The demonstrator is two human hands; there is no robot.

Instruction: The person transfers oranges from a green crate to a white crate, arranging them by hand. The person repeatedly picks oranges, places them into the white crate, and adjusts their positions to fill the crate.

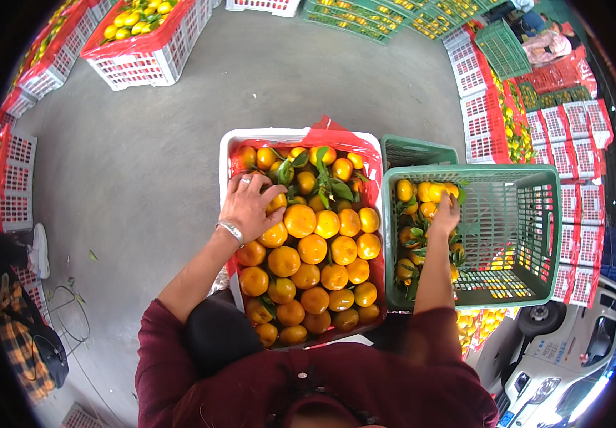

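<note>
In front of me stands a white plastic crate (224,160) lined with red plastic film (335,135). Rows of mandarins (312,249) fill its near part; those at the far end lie looser, with green leaves (323,179) among them. My left hand (248,206), wearing a ring and a bracelet, curls its thumb and fingers around a mandarin (277,202) at the crate's left side. Inside the tilted green plastic crate (500,174) on the right, my right hand (445,215) touches leafy mandarins (430,192). Its fingertips are partly hidden, so its grip is unclear.
Another green crate (420,151) stands behind the tilted one. Fruit-filled crates (136,67) line the grey floor (153,160) at left and right. A white vehicle (565,348) is at lower right, a backpack (45,342) at lower left. People (546,45) are at far right.
</note>
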